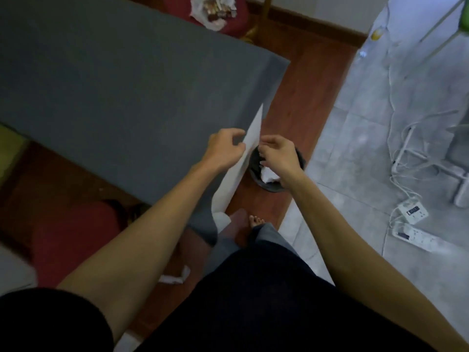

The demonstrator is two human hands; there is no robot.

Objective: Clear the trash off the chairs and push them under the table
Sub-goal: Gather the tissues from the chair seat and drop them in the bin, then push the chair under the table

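**Both hands on one paper sheet over the bin**

Left hand (224,148) pinches the white paper sheet (241,168) on its table-side edge; right hand (278,152) has fingers curled at the sheet's other edge, touching or nearly so, can't tell if it grips. Hands close together, directly above the dark bin (299,158) on the wood floor just past the grey table (114,85) corner. Bin already holds some crumpled white trash (269,175).

Progress, judged: partway. Sheet not yet dropped. Far chair (236,24), beyond the table from the bin, is loaded with a pile of wrappers (213,11) and not pushed in. Near chair (76,237), red seat showing, sticks out from the table. One paper scrap (175,276) lies on the floor near it.

Counts: two chairs, one bin, one sheet in hand, one wrapper pile, one floor scrap, two power strips (413,212) on the tiles
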